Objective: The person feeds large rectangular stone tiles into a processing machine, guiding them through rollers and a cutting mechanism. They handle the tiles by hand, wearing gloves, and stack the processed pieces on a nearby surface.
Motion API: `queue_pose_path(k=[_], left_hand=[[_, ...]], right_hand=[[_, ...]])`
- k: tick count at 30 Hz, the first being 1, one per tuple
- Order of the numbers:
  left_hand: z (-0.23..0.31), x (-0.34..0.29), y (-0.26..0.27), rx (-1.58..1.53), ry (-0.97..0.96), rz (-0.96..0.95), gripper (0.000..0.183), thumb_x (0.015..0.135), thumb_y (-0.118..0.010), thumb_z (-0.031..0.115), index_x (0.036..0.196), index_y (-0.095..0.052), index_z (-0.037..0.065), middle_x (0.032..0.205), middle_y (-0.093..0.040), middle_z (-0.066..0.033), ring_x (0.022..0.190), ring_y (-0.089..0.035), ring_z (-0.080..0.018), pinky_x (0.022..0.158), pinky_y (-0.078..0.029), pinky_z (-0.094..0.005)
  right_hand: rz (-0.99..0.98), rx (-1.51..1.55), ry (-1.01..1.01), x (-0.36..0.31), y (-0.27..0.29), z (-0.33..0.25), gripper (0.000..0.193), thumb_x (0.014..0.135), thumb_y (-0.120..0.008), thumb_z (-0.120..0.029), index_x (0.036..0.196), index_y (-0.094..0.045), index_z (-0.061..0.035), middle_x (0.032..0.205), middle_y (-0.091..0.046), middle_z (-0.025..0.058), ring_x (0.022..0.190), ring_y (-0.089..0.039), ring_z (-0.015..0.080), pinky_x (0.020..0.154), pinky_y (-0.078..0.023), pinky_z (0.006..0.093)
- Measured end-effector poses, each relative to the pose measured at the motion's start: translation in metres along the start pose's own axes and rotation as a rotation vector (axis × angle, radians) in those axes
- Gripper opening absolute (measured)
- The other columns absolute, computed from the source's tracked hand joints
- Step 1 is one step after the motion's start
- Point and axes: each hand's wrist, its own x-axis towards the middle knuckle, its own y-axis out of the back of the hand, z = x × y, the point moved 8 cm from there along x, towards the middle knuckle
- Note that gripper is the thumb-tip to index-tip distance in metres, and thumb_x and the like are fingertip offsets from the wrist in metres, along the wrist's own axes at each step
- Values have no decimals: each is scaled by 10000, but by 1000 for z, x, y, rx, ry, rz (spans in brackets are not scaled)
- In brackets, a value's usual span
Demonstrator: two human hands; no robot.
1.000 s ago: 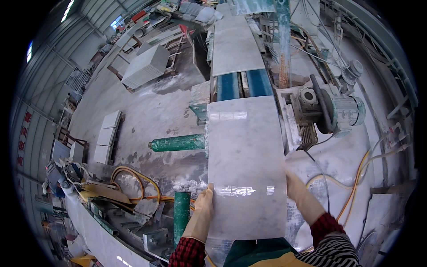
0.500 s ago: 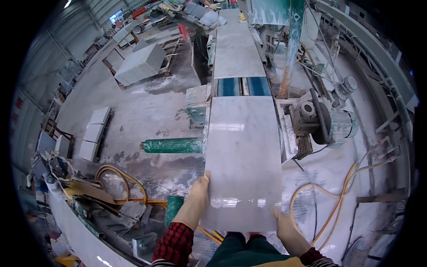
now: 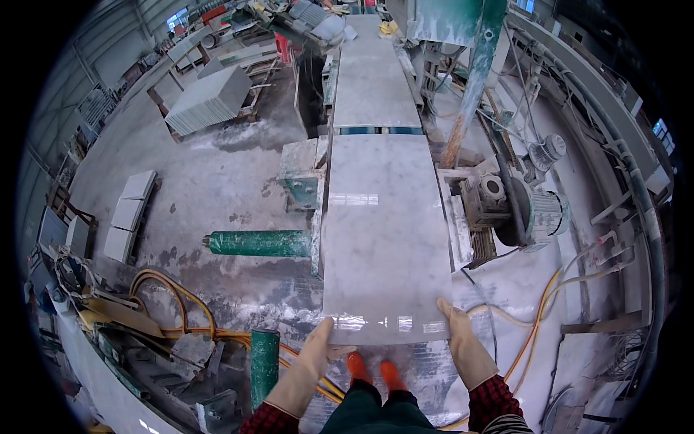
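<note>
A polished pale grey-white stone slab (image 3: 387,239) lies lengthwise on a conveyor, its near end projecting toward me. My left hand (image 3: 314,351), in a beige rubber glove, grips the slab's near left corner; the thumb is at the edge and the fingers reach underneath. At the near right corner, my right hand (image 3: 466,347) in a matching glove holds the slab's side edge, its fingers partly hidden. Ahead lies a second pale slab (image 3: 376,83), separated from the first by a narrow gap showing blue conveyor belt (image 3: 359,131).
Left of the conveyor, a green roller (image 3: 260,244) sticks out sideways; a green post (image 3: 264,369) stands nearer. A motor (image 3: 538,217) sits at right. Yellow-orange hoses (image 3: 173,289) cross the floor. Stacked slabs (image 3: 210,101) stand far left. My orange boots (image 3: 390,376) are below the slab.
The near slab has moved forward, narrowing the gap to the slab ahead. My left hand has shifted from the slab's left side to its near corner. My boots have come into view.
</note>
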Motion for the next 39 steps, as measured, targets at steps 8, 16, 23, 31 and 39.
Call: queue_pose_path(k=[8,16,23,31,39], left_hand=[[15,26,-3,-19,-179,128,340,1073,-592,382,1117,-588,45,895,-688,-53,644,-673,-126,451,-544,-240],[30,45,-10,-30,-219,66,324,1074,-588,364,1120,-605,44,879,-693,-51,661,-681,-123,487,-559,-235],[33,52,-12,-7,-171,122,315,1078,-577,369,1108,-618,59,892,-711,-46,683,-701,-124,498,-565,-236],[28,55,-19,14,-183,71,439,1066,-586,420,1221,-553,10,1005,-704,-97,731,-700,-143,555,-605,-248],[48,57,-25,167,-134,86,531,1071,-527,464,1455,-516,98,1153,-695,-156,948,-714,-210,718,-616,-335]], right_hand=[[-1,-58,63,22,-13,-14,488,985,-744,-303,1308,-673,56,1263,-721,124,1134,-671,235,995,-524,364],[39,12,6,27,-35,-34,472,968,-766,-318,1277,-693,31,1175,-739,108,1036,-692,230,922,-547,377],[40,-37,70,40,-26,-35,496,953,-786,-343,1251,-703,44,1159,-738,111,1014,-689,219,882,-548,355],[-68,-133,102,24,-38,-62,573,973,-751,-416,1290,-684,57,1196,-731,112,1064,-675,206,942,-526,341],[-56,-288,200,66,-36,-70,635,993,-719,-436,1388,-632,54,1315,-692,118,1163,-659,224,960,-545,350]])
